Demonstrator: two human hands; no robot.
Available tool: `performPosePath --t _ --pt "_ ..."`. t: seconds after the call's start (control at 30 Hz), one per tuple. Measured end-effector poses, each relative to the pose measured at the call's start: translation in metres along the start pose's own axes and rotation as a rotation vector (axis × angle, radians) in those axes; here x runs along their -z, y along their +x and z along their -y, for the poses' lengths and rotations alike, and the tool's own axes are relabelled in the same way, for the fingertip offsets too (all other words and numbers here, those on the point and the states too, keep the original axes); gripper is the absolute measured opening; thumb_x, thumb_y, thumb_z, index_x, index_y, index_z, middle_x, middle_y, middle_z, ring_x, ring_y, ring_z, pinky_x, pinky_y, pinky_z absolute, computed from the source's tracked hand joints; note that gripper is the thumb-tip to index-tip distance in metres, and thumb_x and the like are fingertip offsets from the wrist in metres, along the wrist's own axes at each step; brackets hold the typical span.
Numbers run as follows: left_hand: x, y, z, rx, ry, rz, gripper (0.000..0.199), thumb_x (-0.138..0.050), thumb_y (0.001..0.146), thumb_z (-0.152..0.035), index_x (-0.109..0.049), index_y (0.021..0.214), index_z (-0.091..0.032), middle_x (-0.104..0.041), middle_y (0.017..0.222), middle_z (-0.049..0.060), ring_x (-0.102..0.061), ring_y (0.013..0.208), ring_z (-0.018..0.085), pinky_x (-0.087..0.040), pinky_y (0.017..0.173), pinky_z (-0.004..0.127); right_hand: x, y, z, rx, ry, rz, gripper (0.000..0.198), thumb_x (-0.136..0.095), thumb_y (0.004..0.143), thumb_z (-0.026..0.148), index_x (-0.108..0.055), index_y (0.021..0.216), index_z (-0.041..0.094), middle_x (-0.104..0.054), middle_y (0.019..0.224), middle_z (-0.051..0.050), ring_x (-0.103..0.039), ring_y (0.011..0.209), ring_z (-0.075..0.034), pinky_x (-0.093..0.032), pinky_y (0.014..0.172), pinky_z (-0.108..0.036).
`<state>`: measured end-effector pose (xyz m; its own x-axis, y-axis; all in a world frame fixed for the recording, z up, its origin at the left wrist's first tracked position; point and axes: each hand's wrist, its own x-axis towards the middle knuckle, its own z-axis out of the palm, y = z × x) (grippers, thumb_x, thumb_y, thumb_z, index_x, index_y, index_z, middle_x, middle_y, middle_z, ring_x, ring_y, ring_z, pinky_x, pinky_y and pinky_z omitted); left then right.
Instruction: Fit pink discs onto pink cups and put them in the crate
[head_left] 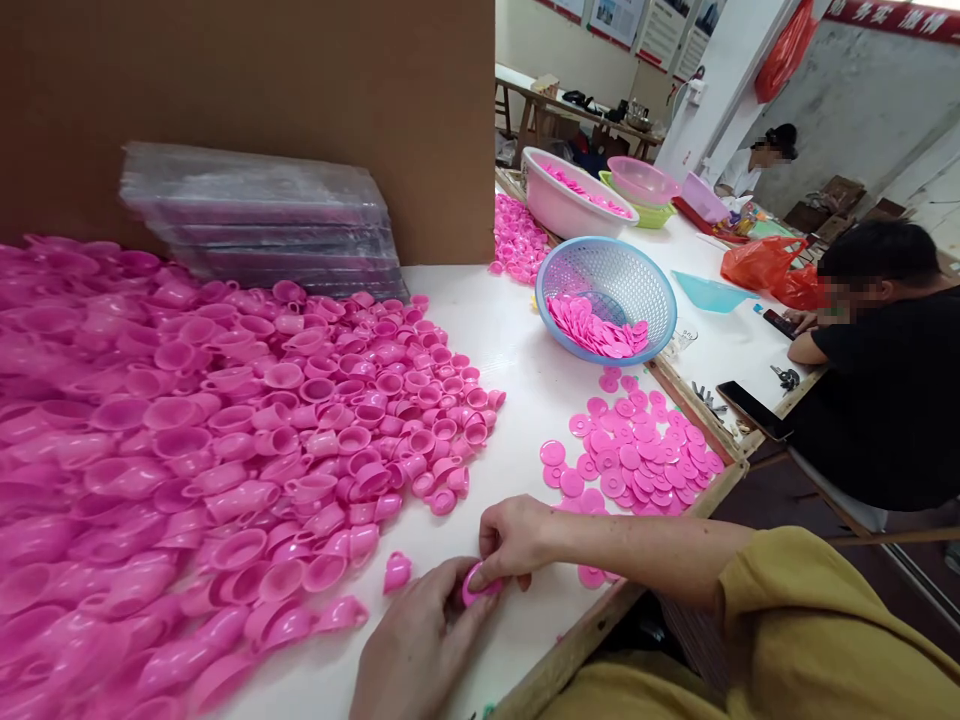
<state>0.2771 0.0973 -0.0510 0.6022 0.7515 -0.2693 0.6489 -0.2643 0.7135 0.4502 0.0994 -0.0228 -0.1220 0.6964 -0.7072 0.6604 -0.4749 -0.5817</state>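
Hands meet at the near tabletop point(517, 340) edge, your left hand point(420, 650) and right hand point(517, 540) both pinching one pink cup point(477, 584); keep it square between fingertips, with the cup pile point(225, 450) left and discs point(637, 455) right.

My left hand point(416, 645) and right hand point(517, 540) meet at the near table edge, fingertips of both pinching one small pink plastic cup piece point(478, 583) between them. Just left of the grip lies a single loose pink cup point(396, 571), and beyond it spreads the big heap of pink plastic toy cups point(187, 450). Right of the grip and a little farther off, flat pink plastic discs point(637, 455) lie scattered on the white table point(517, 350). Farther behind those stands a blue mesh plastic basket point(609, 275) holding more discs.
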Motion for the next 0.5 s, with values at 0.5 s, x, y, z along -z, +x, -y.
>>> performPosePath --t 0.5 --pt "0.037 -0.077 0.002 0.119 -0.015 -0.005 0.037 -0.057 0.087 -0.051 -0.067 0.105 -0.021 -0.070 0.101 0.003 -0.066 0.086 0.021 -0.056 0.077 0.032 0.004 -0.029 -0.042 0.283 -0.045 -0.489 0.012 -0.060 0.087 0.031 -0.059 0.082 0.019 -0.066 0.072 -0.001 -0.062 0.061 -0.014 -0.046 0.057 -0.024"
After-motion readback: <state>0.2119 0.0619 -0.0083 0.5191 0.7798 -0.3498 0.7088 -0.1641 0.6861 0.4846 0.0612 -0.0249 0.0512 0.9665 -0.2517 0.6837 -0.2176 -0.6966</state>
